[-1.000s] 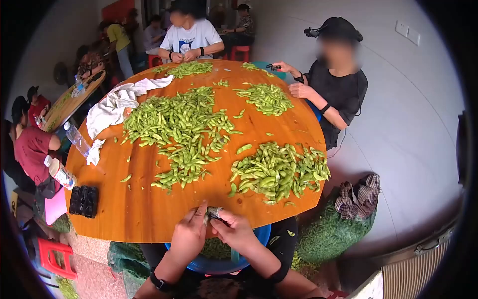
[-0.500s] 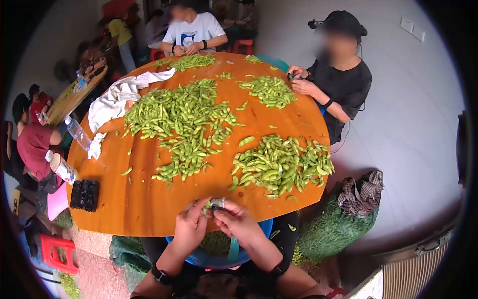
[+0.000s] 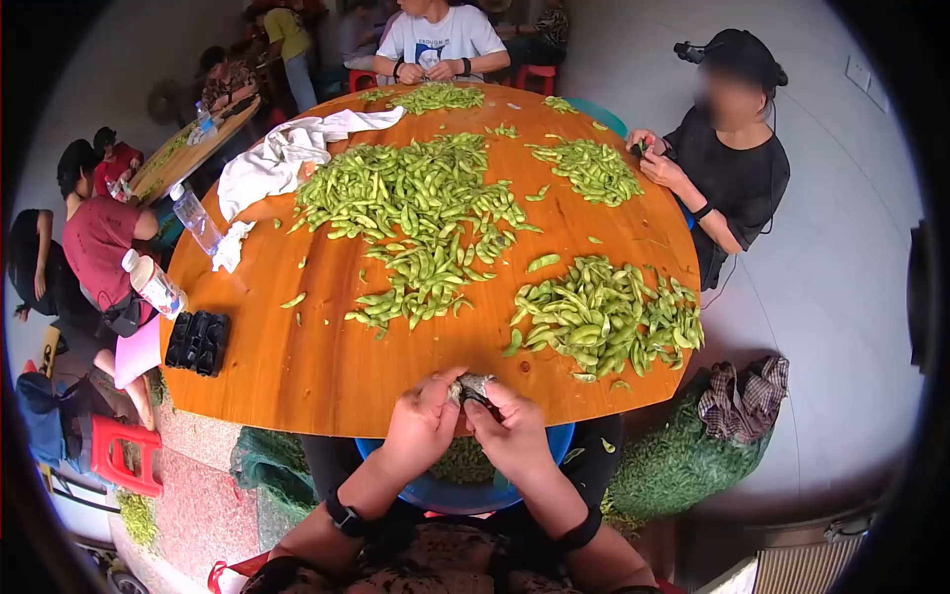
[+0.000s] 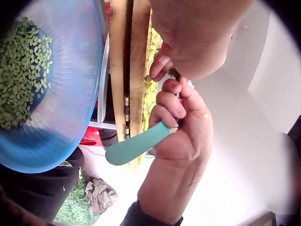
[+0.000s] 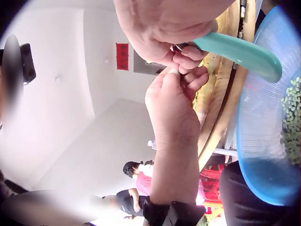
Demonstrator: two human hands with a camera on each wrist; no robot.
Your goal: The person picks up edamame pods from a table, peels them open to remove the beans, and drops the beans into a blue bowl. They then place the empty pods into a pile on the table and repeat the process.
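Observation:
At the table's near edge, my left hand (image 3: pixel 424 421) and right hand (image 3: pixel 515 436) meet fingertip to fingertip. My right fingers curl round a tool with a teal handle (image 5: pixel 242 54), its working end mostly hidden in the grip. A greyish wrap (image 3: pixel 477 383) shows at the right fingertips. Finger and thumb of the left hand pinch a green pod (image 4: pixel 148 78), almost wholly covered by the fingers. Below the hands, a blue basin (image 4: pixel 75 70) holds shelled green beans (image 4: pixel 21 70).
Piles of green pods (image 3: pixel 604 317) lie on the wooden table (image 3: pixel 297 371). On its left are a white cloth (image 3: pixel 262 168), bottles (image 3: pixel 153 282) and a black tray (image 3: pixel 198 342). A person in black (image 3: pixel 737 163) sits at right, above a green mesh sack (image 3: pixel 683 460).
The head view has shifted, so the table sits further right and higher. My hands stay together at the edge; the green pod seen at the left fingertips is now mostly hidden.

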